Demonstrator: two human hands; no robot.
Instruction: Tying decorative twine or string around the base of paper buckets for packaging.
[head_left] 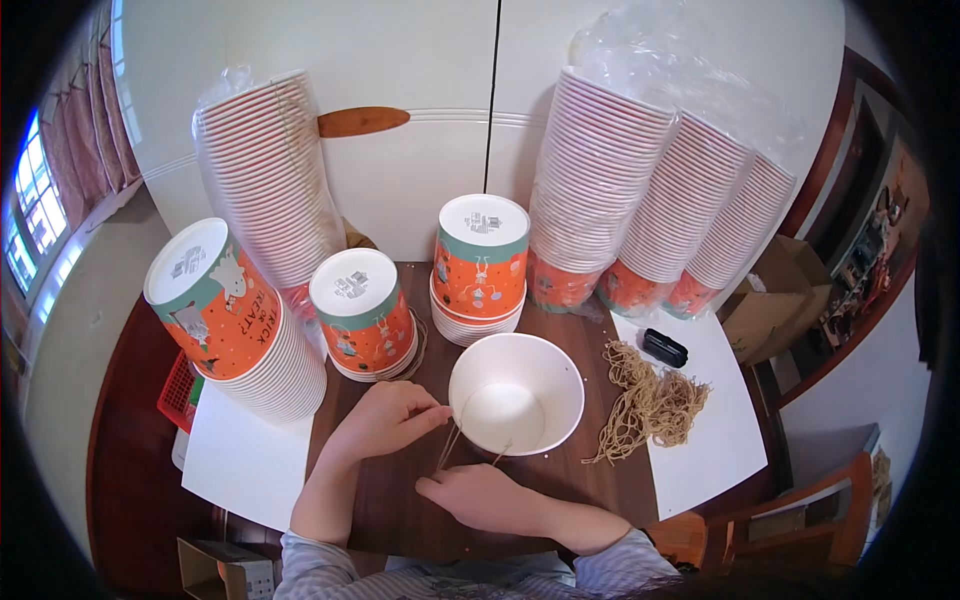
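A white paper bucket [566, 395] stands upright on the brown tabletop, mouth up, directly before me. My left hand [392, 420] is at its left rim, fingers pinched together where a thin piece of tan twine [449, 447] meets the rim. Below the bucket's near side, my right hand [480, 497] is closed on the lower part of that twine. Another short bit of twine shows between the right hand and the bucket's near rim. What lies inside the curled right fingers is hidden.
Upside-down orange paper buckets stand in a left stack [235, 310], a middle-left stack [365, 320] and a centre stack [482, 265]. Tall bagged stacks [600, 170] rise behind. Loose twine [655, 400] and a black case [665, 347] lie right. A cardboard box [785, 300] sits beyond.
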